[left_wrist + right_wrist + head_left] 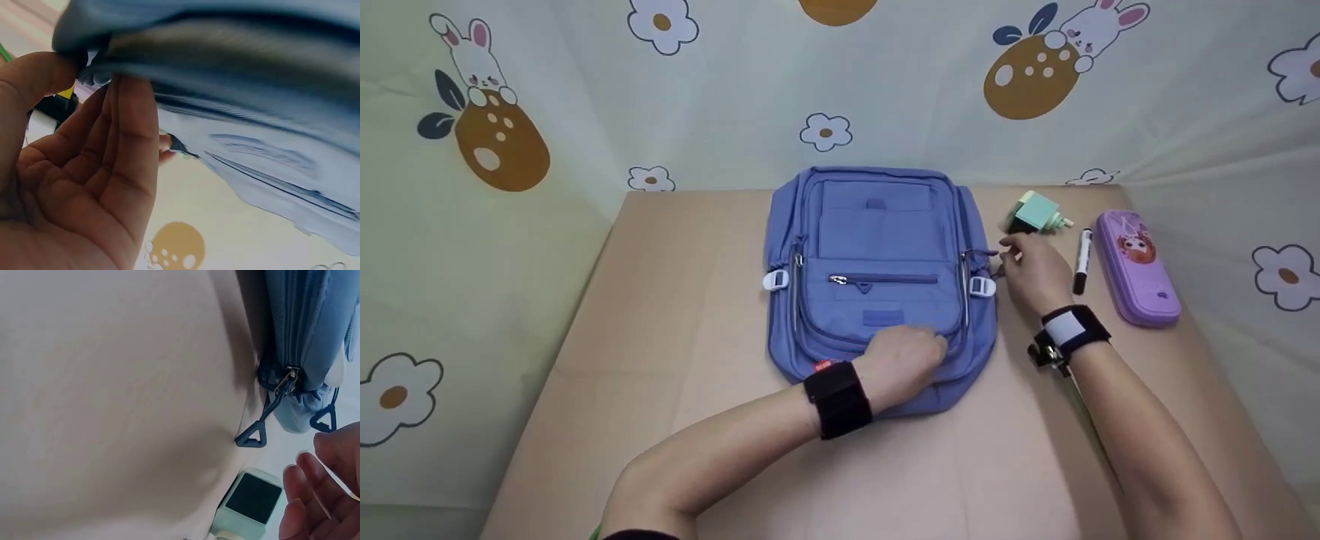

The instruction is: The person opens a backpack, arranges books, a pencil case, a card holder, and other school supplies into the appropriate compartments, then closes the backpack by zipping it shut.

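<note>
A blue backpack (877, 225) lies front side up, with its main side zippers partly undone. My left hand (904, 360) is at its lower right edge. In the left wrist view, the thumb and fingertips (132, 93) pinch the edge of the bag's fabric. Just off the backpack's right side, my right hand (1035, 274) has its fingers loosely bent. The right wrist view shows that hand's thumb close to a dark triangular zipper pull (332, 415), with nothing between thumb and fingers. Another zipper pull (262, 430) hangs from a slider nearby.
Beyond the right hand lies a mint-green box-like item (1037, 212) with a nozzle and a black panel. A white marker with black ends (1083, 261) and a purple pencil case (1140, 281) lie farther right. Patterned cloth (735, 97) surrounds the tabletop (682, 300) at back and sides.
</note>
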A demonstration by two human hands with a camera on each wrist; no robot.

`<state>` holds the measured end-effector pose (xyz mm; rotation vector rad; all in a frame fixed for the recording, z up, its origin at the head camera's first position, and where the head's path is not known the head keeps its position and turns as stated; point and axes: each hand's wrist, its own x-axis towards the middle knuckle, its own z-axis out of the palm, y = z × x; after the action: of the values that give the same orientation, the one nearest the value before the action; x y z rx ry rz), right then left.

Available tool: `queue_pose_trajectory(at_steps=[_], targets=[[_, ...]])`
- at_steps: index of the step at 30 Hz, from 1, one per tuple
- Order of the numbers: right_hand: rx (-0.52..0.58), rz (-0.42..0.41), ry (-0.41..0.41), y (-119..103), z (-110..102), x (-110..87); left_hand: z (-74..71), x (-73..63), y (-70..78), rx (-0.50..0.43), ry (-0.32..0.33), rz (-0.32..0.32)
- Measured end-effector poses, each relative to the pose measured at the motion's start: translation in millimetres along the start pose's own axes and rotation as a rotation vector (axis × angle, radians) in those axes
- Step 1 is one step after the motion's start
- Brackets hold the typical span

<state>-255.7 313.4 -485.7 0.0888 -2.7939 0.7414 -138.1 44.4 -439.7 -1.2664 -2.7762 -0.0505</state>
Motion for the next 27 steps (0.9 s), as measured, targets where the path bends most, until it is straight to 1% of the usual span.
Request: queue_pose_trajectory(at_steps=[2, 4, 6, 7, 9, 12, 13, 15, 17, 20, 23, 27], targets=[[0.003, -0.062, 0.041, -1.2, -1.0, -6.8, -0.2, -14.2, -8.4, -0.016, 0.043, 0.003], [0.007, -0.15, 0.083, -5.3, -2.1, -15.5, 0.9, -29.0, -18.3, -0.021, 0.09, 0.014], [0.013, -0.264, 0.105, -11.8, -3.4, -26.9, 2.3, -43.7, -29.5, -0.024, 0.143, 0.027], [0.023, -0.331, 0.103, -15.8, -4.3, -33.4, 3.1, -50.7, -35.3, -0.027, 0.166, 0.031], [0.052, -0.471, 0.069, -24.2, -6.6, -47.7, 5.4, -63.3, -47.5, -0.034, 0.209, 0.039], [0.118, -0.672, -0.047, -36.5, -9.0, -69.3, 8.1, -79.4, -64.8, -0.055, 0.238, 0.036], [0.137, -0.724, -0.091, -40.3, -9.3, -75.7, 9.2, -83.4, -69.8, -0.068, 0.239, 0.033], [0.164, -0.801, -0.159, -47.2, -8.4, -86.0, 10.6, -89.6, -78.3, -0.105, 0.235, 0.023], [0.171, -0.845, -0.189, -52.8, -5.7, -92.3, 10.4, -93.2, -84.1, -0.153, 0.224, 0.011], [0.15, -0.858, -0.183, -59.5, -1.8, -96.8, 9.1, -94.6, -89.6, -0.216, 0.213, -0.003], [0.101, -0.835, -0.141, -63.1, -0.5, -99.3, 7.2, -93.2, -94.3, -0.253, 0.205, 0.005], [0.063, -0.778, -0.081, -65.3, -2.5, -101.1, 5.0, -91.3, -104.5, -0.302, 0.181, 0.055]])
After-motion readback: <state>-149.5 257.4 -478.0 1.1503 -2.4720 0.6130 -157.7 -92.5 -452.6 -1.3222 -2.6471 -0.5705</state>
